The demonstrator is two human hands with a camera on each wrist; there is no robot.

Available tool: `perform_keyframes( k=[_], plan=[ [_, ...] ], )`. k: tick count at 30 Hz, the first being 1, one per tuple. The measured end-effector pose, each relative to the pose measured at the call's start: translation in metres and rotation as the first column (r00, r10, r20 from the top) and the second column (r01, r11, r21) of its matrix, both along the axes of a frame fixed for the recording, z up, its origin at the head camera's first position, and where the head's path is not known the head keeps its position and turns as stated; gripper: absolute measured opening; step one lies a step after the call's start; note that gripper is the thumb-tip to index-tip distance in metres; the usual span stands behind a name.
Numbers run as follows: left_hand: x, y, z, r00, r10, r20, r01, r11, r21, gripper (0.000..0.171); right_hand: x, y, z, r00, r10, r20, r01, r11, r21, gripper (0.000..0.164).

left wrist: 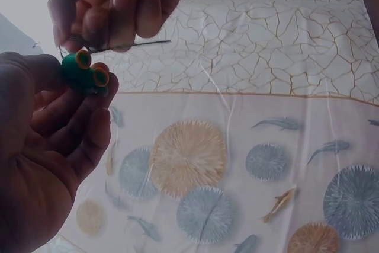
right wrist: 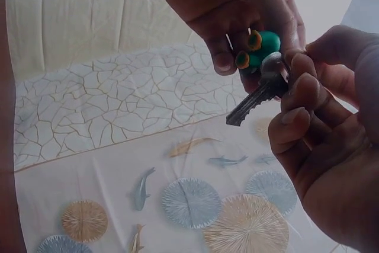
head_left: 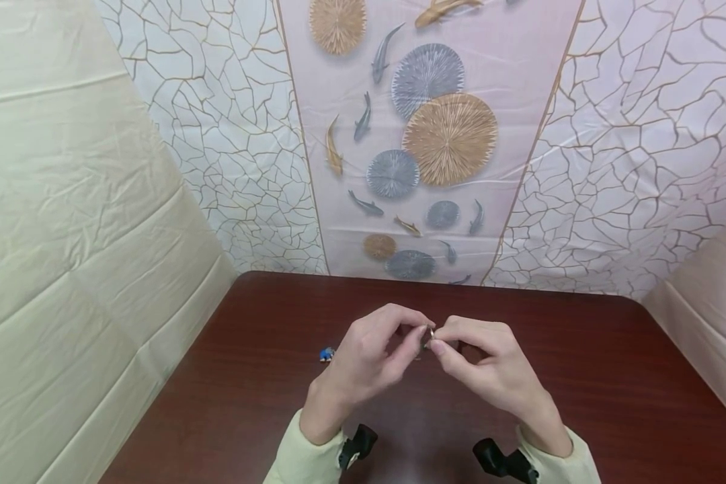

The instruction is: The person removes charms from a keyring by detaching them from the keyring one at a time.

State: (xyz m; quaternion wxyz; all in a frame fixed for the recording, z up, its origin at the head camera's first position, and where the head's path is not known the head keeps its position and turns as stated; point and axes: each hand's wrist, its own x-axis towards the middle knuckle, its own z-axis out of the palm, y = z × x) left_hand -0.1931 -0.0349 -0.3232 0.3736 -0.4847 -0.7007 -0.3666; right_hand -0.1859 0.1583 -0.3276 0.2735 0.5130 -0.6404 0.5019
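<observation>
My left hand [head_left: 363, 349] pinches a small green keychain charm [left wrist: 77, 72] with two orange-rimmed round ends, plain in both wrist views. Close against it, my right hand [head_left: 490, 359] pinches a thin metal key ring [head_left: 432, 333] between thumb and fingertips. A metal key [right wrist: 257, 99] points away from the fingers beside the charm in the right wrist view; in the left wrist view the key [left wrist: 133, 45] appears almost edge-on. The fingertips partly hide the ring and the key's head. Both hands are raised above the table, fingertips nearly touching.
A small blue object [head_left: 327, 354] lies on the dark brown table [head_left: 266, 316], left of my left hand. Behind the table hangs a patterned cloth [head_left: 351, 222]. Pale fabric walls [head_left: 66, 269] flank both sides. A black strap [head_left: 359, 444] sits at each wrist.
</observation>
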Motion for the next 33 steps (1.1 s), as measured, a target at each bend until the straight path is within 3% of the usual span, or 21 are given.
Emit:
perform_keyframes(
  k=[4, 18, 24, 27, 33],
  plan=[
    [0.0, -0.001, 0.001, 1.0, -0.011, 0.022, 0.01, 1.0, 0.028, 0.013, 0.0, -0.001, -0.001, 1.0, 0.018, -0.001, -0.018, 1.0, 0.005, 0.021],
    [-0.002, -0.004, -0.001, 0.998, -0.002, 0.059, 0.0, 1.0, 0.026, 0.004, 0.004, 0.012, -0.002, 0.991, -0.098, 0.095, 0.094, 0.995, 0.045, 0.032],
    [-0.005, -0.007, -0.007, 0.992, 0.081, 0.095, -0.078, 0.996, -0.035, 0.005, 0.003, 0.022, -0.004, 0.994, -0.096, 0.046, 0.093, 0.993, 0.067, 0.033],
    [-0.008, -0.01, -0.012, 0.986, 0.127, 0.112, -0.119, 0.99, -0.072, 0.006, 0.002, 0.029, -0.009, 0.991, -0.134, 0.011, 0.132, 0.987, 0.089, 0.033],
    [-0.017, -0.013, -0.023, 0.971, 0.149, 0.185, -0.125, 0.983, -0.137, 0.009, -0.004, 0.047, -0.028, 0.987, -0.161, 0.025, 0.157, 0.981, 0.119, 0.033]
  ],
)
